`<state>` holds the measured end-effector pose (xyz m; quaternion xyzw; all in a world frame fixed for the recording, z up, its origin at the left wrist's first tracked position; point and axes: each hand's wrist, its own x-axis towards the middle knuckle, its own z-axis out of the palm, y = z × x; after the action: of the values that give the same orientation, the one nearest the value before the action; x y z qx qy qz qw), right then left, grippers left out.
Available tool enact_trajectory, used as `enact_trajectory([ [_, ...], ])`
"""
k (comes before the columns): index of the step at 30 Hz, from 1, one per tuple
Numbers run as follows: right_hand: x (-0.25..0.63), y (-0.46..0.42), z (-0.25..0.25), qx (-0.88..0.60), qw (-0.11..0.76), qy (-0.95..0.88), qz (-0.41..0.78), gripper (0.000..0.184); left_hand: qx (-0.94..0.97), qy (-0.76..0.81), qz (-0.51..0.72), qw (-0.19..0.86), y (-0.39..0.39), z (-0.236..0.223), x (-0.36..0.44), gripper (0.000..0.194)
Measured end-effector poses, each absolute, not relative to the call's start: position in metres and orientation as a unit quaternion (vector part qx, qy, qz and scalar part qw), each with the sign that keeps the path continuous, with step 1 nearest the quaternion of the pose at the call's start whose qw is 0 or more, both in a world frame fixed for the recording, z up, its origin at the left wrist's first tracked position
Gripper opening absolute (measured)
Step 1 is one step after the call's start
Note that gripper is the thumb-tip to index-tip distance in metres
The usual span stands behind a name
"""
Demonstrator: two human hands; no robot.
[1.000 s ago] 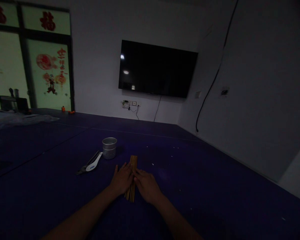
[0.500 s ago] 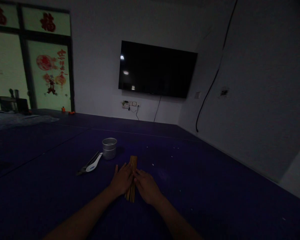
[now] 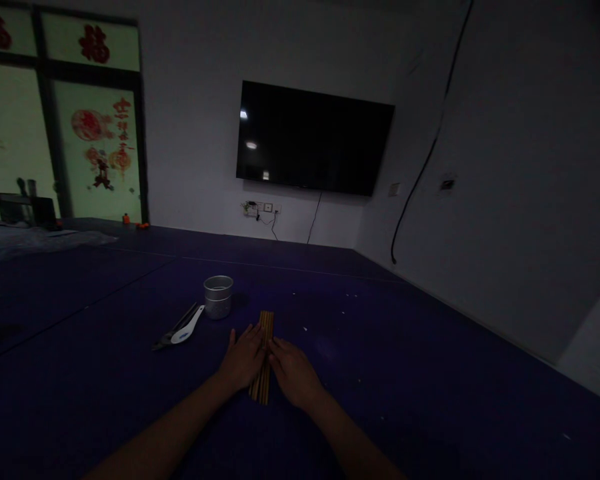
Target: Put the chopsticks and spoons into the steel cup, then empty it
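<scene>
A bundle of several wooden chopsticks (image 3: 267, 323) lies lengthwise on the dark blue surface (image 3: 380, 373) in front of me. My left hand (image 3: 243, 361) rests flat against the bundle's left side, fingers stretched out. My right hand (image 3: 293, 372) lies flat against its right side, fingers also extended. Both hands touch the sticks and cover their middle; neither is wrapped round them.
A small metal cup (image 3: 218, 296) stands just beyond the chopsticks to the left. Beside it lie a white spoon (image 3: 188, 329) and dark utensils (image 3: 173, 331). A black TV (image 3: 313, 138) hangs on the far wall. Glass doors (image 3: 60, 120) are at the left.
</scene>
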<state>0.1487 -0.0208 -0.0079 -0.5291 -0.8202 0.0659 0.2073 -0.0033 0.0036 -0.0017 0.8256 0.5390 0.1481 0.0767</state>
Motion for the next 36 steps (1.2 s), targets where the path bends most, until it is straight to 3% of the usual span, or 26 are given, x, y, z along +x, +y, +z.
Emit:
enact_trajectory([
  [12,0.148,-0.026,0.003,-0.556,0.229,-0.798,0.048,0.044,0.805,0.54,0.245,0.013,0.002,0.012,-0.01,0.038],
  [20,0.148,-0.028,0.005,-0.574,0.225,-0.786,0.048,0.041,0.724,0.672,0.137,-0.074,0.003,0.043,-0.031,0.045],
  [36,0.147,-0.029,0.005,-0.567,0.238,-0.787,0.057,0.039,0.598,0.782,0.132,-0.114,0.026,0.039,-0.092,0.034],
])
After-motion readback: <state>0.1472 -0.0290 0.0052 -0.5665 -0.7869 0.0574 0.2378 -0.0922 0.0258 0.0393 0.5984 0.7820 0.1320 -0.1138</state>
